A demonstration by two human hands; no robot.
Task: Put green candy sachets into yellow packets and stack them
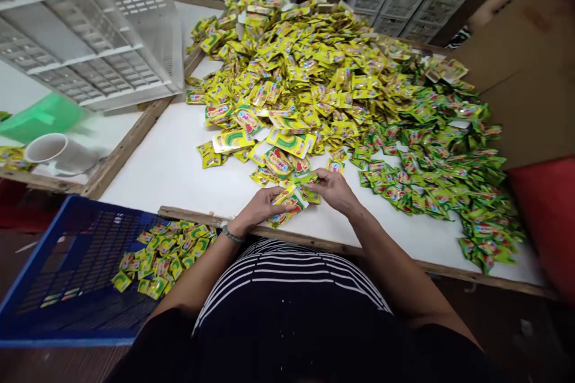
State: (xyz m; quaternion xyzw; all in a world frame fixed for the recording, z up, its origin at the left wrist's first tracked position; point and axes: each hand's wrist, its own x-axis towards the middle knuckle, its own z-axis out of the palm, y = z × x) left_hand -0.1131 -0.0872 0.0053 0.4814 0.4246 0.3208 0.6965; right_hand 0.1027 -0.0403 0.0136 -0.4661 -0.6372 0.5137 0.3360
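My left hand (259, 208) is closed around a yellow, green and white printed pouch (288, 203) just above the table's front edge. At the top of that pouch, my right hand (333, 190) pinches a small green packet (309, 179) between thumb and fingers. Whether the small packet is partly inside the pouch, I cannot tell. Right beyond my hands lie flat pouches (278, 161) with a fruit print. Behind them rises a big heap of small yellow packets (309, 66). Many small green packets (417, 173) spread over the right side of the white table (153, 173).
A blue crate (49, 239) with yellow packets stands below on the left. On the side table are a tilted white crate (103, 30), a green scoop (42, 119) and a white cup (67, 152). Cardboard (530, 72) borders the right; another person's arm (498, 0) shows behind.
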